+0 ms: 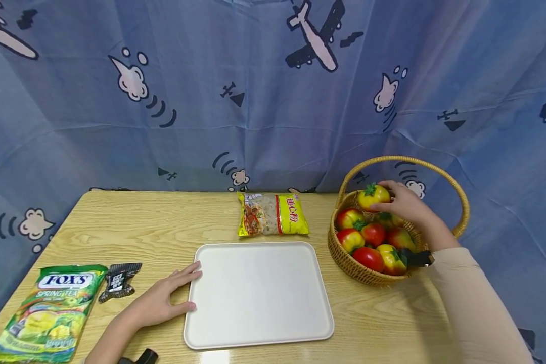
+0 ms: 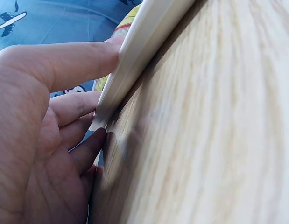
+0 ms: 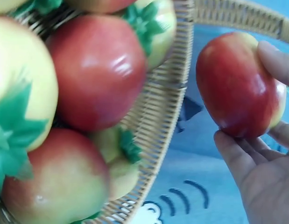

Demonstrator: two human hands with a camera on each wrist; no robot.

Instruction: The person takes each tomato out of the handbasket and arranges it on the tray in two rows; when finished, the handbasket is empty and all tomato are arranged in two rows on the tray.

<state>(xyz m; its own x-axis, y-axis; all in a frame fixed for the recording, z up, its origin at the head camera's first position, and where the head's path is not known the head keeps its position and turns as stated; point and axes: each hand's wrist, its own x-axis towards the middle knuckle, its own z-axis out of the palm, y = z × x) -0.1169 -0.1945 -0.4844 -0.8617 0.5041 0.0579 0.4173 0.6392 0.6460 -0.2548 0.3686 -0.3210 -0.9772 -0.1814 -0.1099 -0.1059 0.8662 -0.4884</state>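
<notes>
In the head view, my right hand (image 1: 405,202) holds a yellow-and-red fruit with a green leafy top (image 1: 373,196) above the back of a wicker basket (image 1: 352,265). The right wrist view shows the thumb and fingers around this fruit (image 3: 242,86), apart from the basket's rim. Several similar fruits (image 1: 374,234) lie inside the basket. At the left edge of a white rectangular tray (image 1: 259,293), my left hand (image 1: 161,298) rests with its fingers extended. Its thumb and fingertips touch the tray's side in the left wrist view.
Behind the tray lies a yellow pasta bag (image 1: 273,214). A green FOX'S candy bag (image 1: 50,313) and a small black packet (image 1: 120,281) lie at the left. The basket's tall handle (image 1: 405,159) arches over the fruit. A blue patterned curtain (image 1: 191,146) hangs behind the table.
</notes>
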